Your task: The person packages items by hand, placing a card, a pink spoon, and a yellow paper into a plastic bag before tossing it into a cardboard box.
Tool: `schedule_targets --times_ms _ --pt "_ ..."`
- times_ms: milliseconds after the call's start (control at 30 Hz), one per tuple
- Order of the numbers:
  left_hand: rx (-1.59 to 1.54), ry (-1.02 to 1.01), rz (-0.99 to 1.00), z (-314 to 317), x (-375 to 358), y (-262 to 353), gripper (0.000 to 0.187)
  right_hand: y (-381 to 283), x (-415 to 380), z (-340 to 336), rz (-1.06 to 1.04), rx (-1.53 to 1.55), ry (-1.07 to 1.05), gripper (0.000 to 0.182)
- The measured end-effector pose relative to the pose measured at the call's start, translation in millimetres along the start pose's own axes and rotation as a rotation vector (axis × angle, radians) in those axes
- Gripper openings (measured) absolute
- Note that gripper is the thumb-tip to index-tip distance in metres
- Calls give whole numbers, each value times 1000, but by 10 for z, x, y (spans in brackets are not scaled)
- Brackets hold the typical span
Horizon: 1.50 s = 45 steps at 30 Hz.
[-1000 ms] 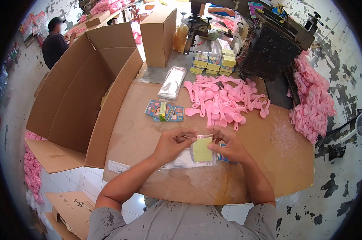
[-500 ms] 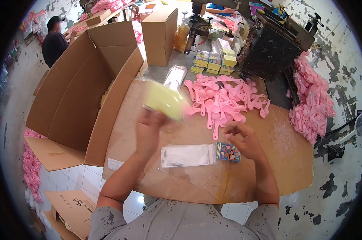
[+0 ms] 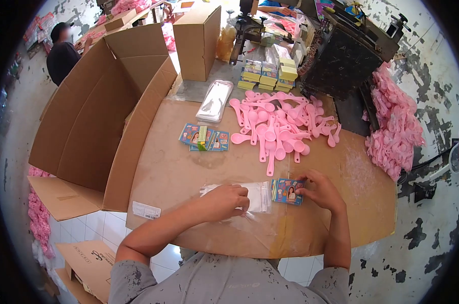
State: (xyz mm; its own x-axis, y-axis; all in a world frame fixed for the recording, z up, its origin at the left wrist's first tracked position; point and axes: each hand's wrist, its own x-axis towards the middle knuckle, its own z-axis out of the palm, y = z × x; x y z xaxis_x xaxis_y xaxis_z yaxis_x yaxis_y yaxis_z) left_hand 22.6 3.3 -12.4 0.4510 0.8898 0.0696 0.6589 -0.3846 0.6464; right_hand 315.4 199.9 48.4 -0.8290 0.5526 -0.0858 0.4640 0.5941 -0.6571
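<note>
My left hand (image 3: 228, 201) lies over a stack of clear plastic bags (image 3: 260, 197) on the cardboard-covered table, its fingers curled together at the top bag. Just right of the bags, my right hand (image 3: 321, 191) grips the right edge of a small stack of blue printed cards (image 3: 288, 192), thumb on the top card. Beyond the hands spreads a heap of pink plastic measuring spoons (image 3: 272, 129). Left of the spoons lie banded card packs (image 3: 204, 138), with another stack of clear bags (image 3: 215, 101) behind them.
A large open cardboard box (image 3: 82, 116) stands at the left, and a tall closed carton (image 3: 196, 45) behind. Stacks of yellow-edged cards (image 3: 262, 75), a black machine (image 3: 336, 61) and a pink pile (image 3: 391, 126) are farther back and right. Another person (image 3: 62, 53) is at far left.
My left hand has come down and right onto the bags; the blurred yellow-green thing at it is gone from view, uncovering the banded packs. My right hand has lowered onto the cards.
</note>
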Motion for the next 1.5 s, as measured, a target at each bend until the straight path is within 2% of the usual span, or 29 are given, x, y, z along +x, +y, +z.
schedule_targets --times_ms 33,133,167,233,367,467,633,733,767,833,933,1000,1067,1133,1233,1333,1433,1500 --pt "-12 10 4 -4 -7 11 18 16 -1 13 18 7 31 33" --pt "-81 123 38 -143 -5 113 13 14 10 20 -112 -7 140 28" --pt "-111 174 52 -186 2 136 12 -1 3 6 -78 8 118 28" --pt "-567 241 -3 -191 -1 81 10 -69 -13 -62 -10 35 76 27" --pt "-1325 345 -184 -201 24 -17 19 -394 102 8 -97 210 113 28" --pt "-1304 424 -315 -278 41 42 33 -615 245 71 -143 262 152 31" --pt "-1241 516 -314 -237 49 36 47 -607 456 166 -208 340 253 34" --pt "-1218 545 -336 -230 59 40 51 -641 508 145 -255 337 229 35" --pt "-1226 554 -344 -231 56 43 52 -671 512 118 -274 260 162 33" --pt "-1167 532 -321 -232 45 49 51 -737 499 54 -310 107 32 30" --pt "-986 451 -292 -167 46 95 50 -809 517 260 -355 110 17 29" --pt "-921 435 -288 -112 46 116 47 -835 523 463 -161 484 67 23" --pt "-950 474 -298 -63 71 97 43 -788 516 582 -21 625 76 19" --pt "-985 423 -342 -147 55 102 44 -718 520 639 59 537 44 16" --pt "-1013 416 -336 -134 48 45 42 -640 581 658 -296 342 -46 19" --pt "-999 409 -363 -143 49 35 39 -505 696 530 -96 260 152 21" --pt "-1000 427 -369 -91 64 -13 34 -246 925 474 -164 -318 524 20" --pt "-1008 437 -348 -87 77 -15 32 -142 1028 512 -168 -378 535 20"
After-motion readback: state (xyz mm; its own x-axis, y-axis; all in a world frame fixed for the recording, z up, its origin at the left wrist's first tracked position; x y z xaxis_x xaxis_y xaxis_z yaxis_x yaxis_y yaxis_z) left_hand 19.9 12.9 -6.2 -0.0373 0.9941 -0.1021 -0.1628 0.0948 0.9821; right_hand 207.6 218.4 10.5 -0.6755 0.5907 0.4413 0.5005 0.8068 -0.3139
